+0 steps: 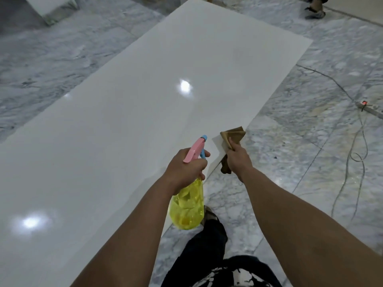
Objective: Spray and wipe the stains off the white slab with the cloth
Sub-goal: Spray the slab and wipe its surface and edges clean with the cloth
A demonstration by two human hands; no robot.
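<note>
A large glossy white slab (pixel 128 112) lies flat on the marble floor and stretches away from me. My left hand (pixel 185 169) grips a yellow spray bottle (pixel 186 206) by its pink and blue trigger head, with the nozzle aimed toward the slab's right edge. My right hand (pixel 238 159) holds a crumpled brown cloth (pixel 233 134) above that same edge, beside a notch in the slab. Part of the cloth hangs below the hand. No stains show clearly on the shiny surface.
Grey marble floor (pixel 290 162) surrounds the slab. A power strip (pixel 369 107) with loose cables lies at the right. Another person's foot (pixel 315 12) stands at the far right. A white block (pixel 51 7) sits at the far left. My own leg (pixel 209 235) is below.
</note>
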